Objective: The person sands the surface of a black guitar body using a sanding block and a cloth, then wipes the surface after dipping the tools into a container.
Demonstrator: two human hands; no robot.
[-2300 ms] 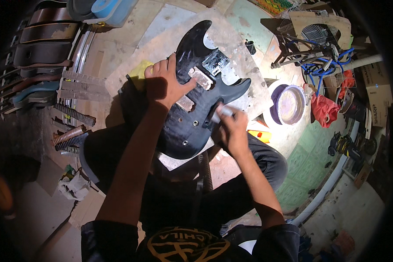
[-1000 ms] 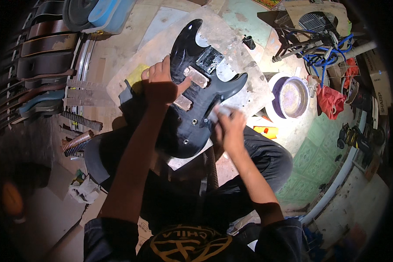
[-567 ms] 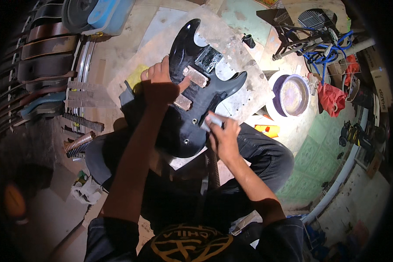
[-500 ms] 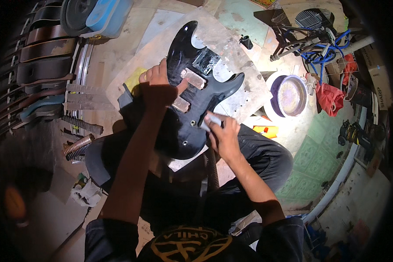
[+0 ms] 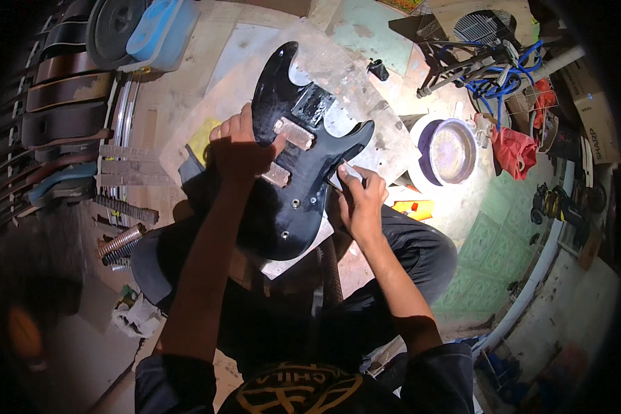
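Note:
A black electric guitar body point(image 5: 317, 153) lies tilted across my lap on a pale, stained board point(image 5: 386, 124). Bare pickup cavities and small holes show in its face. My left hand point(image 5: 244, 148) grips the body's left edge, thumb lying over the face between the two cavities. Against the right edge, just below the lower horn, my right hand point(image 5: 363, 199) pinches a small folded light-grey piece of sandpaper point(image 5: 335, 181). The fingers cover part of that piece.
A purple-rimmed basin point(image 5: 452, 152) stands to the right, near an orange packet point(image 5: 414, 209). A small black cup point(image 5: 377, 70) sits beyond the board. Guitar bodies point(image 5: 65, 100) hang in a row at left. Blue cable point(image 5: 507, 86) tangles at far right.
My right hand has moved up along the body's right edge with the sandpaper, toward the lower horn. The left hand keeps its hold; the whole view has shifted slightly.

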